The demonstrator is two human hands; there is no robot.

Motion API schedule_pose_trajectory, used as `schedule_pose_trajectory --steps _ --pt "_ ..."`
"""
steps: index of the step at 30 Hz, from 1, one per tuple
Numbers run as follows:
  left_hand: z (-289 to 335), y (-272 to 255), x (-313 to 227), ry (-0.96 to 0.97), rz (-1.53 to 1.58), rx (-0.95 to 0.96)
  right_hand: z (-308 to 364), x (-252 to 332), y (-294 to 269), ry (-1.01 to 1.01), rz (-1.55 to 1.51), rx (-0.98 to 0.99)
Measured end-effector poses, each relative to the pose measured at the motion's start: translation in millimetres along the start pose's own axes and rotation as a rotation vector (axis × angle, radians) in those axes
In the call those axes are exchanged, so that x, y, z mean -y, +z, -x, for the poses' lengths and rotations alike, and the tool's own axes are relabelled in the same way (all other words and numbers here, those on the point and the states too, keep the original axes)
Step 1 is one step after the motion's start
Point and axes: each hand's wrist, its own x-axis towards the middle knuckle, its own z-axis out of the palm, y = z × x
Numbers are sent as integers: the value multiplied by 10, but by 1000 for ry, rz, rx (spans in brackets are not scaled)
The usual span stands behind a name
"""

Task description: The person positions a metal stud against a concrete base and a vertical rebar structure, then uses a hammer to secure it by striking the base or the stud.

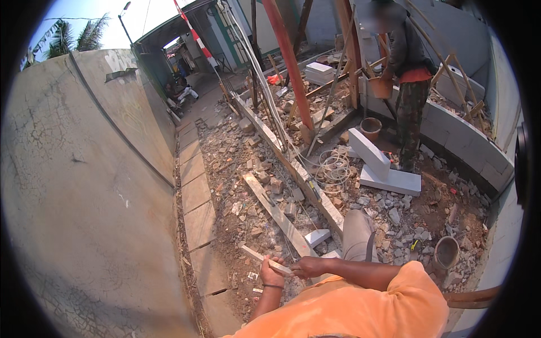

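Observation:
A short, narrow wooden stick slants across my left hand, whose fingers are wrapped round it; a dark band circles that wrist. At the stick's nearer end, my right hand is closed with its fingertips against the wood; whether it also pinches something small is hidden. Just beyond both hands lies a long wooden plank on the rubble. A white block rests beside the plank, close to my bent knee.
A long timber beam runs past coiled pale hose. White blocks lie on rubble near a standing co-worker holding a bucket. Another bucket sits at right. Concrete slabs border the left wall; a red post leans.

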Motion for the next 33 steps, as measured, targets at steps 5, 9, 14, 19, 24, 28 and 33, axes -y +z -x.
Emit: schedule_pose_trajectory --steps 5,9,14,19,24,28,33 --pt "-417 180 -34 -136 -12 209 14 -205 -551 -65 50 -74" --pt "-690 775 212 -156 -162 271 202 -675 -1082 80 -139 -23" --pt "-1252 1766 795 -146 -297 242 517 -1433 -1809 252 -699 -121" --pt "-1603 3005 1318 -131 -456 244 882 -2010 -2685 254 -682 -223" --pt "-1660 3949 1759 -38 -515 189 1291 -2222 -3673 276 -764 -209" --pt "-1710 4335 1859 102 -579 118 1318 -2441 -4180 248 -701 -106" --pt "-1885 4399 1971 199 -534 64 1119 -2686 -4407 264 -651 -87"
